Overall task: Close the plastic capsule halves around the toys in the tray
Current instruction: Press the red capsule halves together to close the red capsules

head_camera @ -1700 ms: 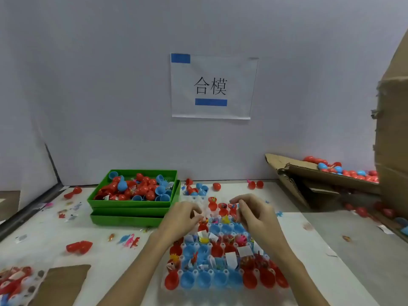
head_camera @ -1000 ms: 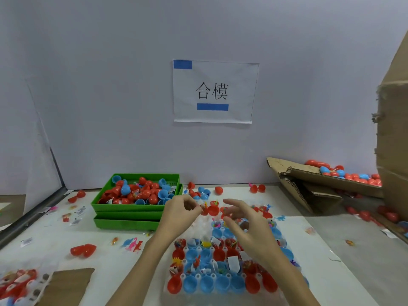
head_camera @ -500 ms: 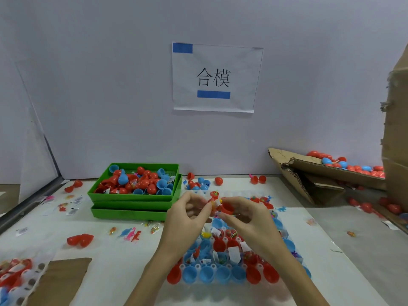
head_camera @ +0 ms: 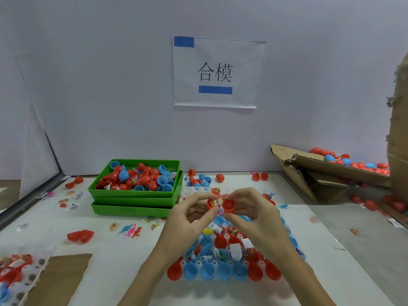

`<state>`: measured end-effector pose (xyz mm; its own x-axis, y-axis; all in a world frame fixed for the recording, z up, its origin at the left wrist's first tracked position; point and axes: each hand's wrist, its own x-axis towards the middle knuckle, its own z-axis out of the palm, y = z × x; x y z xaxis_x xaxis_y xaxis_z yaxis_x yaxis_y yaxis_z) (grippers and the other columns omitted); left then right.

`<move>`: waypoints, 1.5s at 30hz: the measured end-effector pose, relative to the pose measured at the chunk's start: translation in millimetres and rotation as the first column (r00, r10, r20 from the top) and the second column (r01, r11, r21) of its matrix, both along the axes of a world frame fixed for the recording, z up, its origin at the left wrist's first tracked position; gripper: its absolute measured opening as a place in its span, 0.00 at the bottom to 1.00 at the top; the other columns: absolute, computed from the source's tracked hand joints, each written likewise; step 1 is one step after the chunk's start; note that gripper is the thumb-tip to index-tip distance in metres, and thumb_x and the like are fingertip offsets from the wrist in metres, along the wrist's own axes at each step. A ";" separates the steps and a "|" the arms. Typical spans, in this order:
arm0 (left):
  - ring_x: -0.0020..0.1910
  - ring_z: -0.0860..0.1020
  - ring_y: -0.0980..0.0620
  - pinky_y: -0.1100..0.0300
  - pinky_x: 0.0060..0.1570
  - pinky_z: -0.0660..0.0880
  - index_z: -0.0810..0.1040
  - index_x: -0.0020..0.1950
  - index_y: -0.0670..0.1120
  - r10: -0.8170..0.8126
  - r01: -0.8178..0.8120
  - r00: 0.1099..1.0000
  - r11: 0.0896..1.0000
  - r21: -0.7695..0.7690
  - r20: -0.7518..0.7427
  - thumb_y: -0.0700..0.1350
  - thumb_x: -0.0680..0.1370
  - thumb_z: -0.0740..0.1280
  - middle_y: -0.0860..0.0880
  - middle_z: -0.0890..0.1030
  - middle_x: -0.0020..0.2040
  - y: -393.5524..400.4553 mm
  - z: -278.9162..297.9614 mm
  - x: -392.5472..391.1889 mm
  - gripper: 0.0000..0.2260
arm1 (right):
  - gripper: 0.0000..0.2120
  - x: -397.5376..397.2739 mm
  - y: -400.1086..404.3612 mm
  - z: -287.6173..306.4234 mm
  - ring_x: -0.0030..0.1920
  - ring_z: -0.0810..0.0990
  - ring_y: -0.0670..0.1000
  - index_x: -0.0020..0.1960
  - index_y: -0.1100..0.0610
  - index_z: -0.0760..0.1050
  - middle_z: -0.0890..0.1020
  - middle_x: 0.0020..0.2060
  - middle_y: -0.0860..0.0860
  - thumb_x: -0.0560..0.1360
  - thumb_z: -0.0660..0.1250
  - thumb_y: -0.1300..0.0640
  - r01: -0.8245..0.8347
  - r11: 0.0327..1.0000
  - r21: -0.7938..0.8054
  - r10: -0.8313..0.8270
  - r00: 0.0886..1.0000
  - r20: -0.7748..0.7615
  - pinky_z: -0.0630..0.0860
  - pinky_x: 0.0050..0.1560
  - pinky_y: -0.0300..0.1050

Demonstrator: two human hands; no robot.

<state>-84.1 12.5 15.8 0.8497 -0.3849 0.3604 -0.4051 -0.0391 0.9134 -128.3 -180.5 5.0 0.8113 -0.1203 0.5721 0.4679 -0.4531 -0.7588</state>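
A clear tray on the white table holds rows of open red and blue capsule halves with small toys and paper slips. Above its far end both hands hold one hinged red capsule, open, with a toy and a slip inside. My left hand pinches the left half that carries the toy. My right hand pinches the empty right half. The two halves sit side by side and a gap shows between them.
Two stacked green bins with loose red and blue capsules stand at the back left. A torn cardboard box with closed capsules lies at the right. Loose capsules, small toys and a cardboard sheet lie on the left of the table.
Both hands lifted off the tray's far rows with a red capsule between them. They now hold it a little higher, with its two halves drawn closer together.
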 end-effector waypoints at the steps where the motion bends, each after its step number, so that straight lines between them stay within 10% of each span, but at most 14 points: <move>1: 0.52 0.85 0.51 0.62 0.53 0.81 0.84 0.60 0.55 0.004 -0.004 1.000 1.000 -0.004 0.001 0.44 0.79 0.74 0.53 0.86 0.51 0.1 -0.6 0.7 0.11 | 0.19 -0.9 -0.5 0.3 0.52 0.86 0.45 0.59 0.50 0.79 0.85 0.50 0.39 0.70 0.79 0.54 -0.023 0.999 0.026 0.023 1.000 0.000 0.82 0.51 0.37; 45: 0.58 0.85 0.53 0.64 0.56 0.81 0.84 0.63 0.50 0.062 -0.066 0.998 0.959 -0.276 -0.022 0.44 0.75 0.76 0.54 0.87 0.57 -12.8 -7.0 -11.7 0.17 | 0.18 -6.3 16.1 -3.5 0.58 0.83 0.42 0.65 0.46 0.78 0.84 0.56 0.37 0.77 0.71 0.53 -0.008 0.998 0.059 0.004 0.998 0.068 0.80 0.57 0.36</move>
<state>-95.7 -0.4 8.8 0.8747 -0.2167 0.4336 -0.3977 0.1905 0.8975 -134.6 -164.5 1.6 0.7719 -0.1508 0.6176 0.5216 -0.4052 -0.7508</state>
